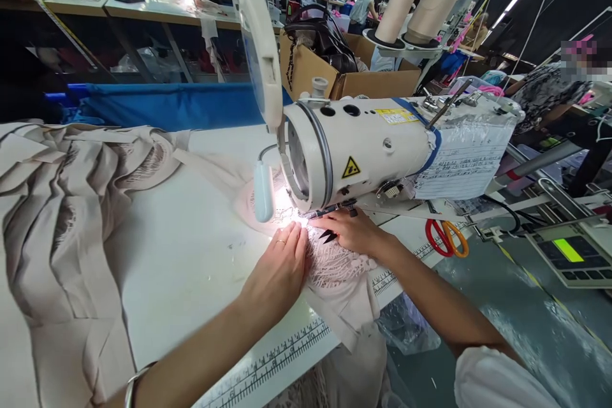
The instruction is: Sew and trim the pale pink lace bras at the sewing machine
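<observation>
The pale pink lace cloth (pixel 337 268) lies under the head of the sewing machine (pixel 363 146), its loose end hanging over the near edge of the white surface (pixel 176 248); it should handle as light, soft and limp, its openwork apt to snag or stretch, so the plain border or a flat press of the fingers seems the safer hold; the left hand (pixel 282 261) lies on it, fingers pressed together and laid flat near the needle area; the right hand (pixel 351 229) reaches in from the other side, forefinger extended, dark snips (pixel 329 236) showing under it, though I cannot tell whether the hidden fingers close on them; glare blurs the fingertips.

Scissors (pixel 447 239) with red and orange handles sit to the right; similar cloth pieces (pixel 62 236) are heaped at left; beyond, a cardboard box (pixel 306 70) holds a black bag (pixel 329 44); beside it is a blue fabric bin (pixel 186 105), contents hidden.
</observation>
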Demonstrator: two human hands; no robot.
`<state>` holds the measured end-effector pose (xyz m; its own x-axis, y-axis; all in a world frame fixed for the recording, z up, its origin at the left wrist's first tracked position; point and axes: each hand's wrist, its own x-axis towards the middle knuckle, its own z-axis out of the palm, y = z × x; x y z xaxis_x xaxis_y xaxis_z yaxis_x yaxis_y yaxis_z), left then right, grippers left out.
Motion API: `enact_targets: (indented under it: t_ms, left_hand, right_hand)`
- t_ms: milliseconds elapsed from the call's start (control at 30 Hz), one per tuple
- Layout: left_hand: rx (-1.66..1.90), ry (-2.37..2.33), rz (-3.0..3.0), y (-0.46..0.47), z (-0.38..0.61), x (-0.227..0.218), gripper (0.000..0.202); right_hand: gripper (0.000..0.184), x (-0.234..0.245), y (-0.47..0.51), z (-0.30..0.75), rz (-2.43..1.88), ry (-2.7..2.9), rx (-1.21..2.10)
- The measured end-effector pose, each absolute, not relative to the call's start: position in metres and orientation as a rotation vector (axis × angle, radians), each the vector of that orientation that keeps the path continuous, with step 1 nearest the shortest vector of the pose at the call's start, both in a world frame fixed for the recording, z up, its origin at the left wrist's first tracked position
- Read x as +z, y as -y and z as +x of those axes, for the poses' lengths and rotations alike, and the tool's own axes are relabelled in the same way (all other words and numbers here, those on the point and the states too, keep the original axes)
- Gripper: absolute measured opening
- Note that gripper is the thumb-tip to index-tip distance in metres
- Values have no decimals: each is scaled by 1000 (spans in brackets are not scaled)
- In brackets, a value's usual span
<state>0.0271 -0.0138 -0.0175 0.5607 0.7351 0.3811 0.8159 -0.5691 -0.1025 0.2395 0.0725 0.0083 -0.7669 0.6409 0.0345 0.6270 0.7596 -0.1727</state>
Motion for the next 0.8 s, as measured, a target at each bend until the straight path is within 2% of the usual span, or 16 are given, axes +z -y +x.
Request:
enact_targets:
  t_ms: [367, 633, 800]
  left_hand:
    - [-709, 1262, -2769, -6, -6, -20, 44]
    - [-440, 1414, -2682, -8, -4, 5, 43]
    - [-627, 1443, -2764, 9, 27, 4, 35]
  right_hand:
    - [58, 4, -72, 237, -1011, 2875, 276]
    - [50, -4, -70, 233, -1009, 2827, 300]
    - [54, -2, -68, 232, -1017, 2786, 382]
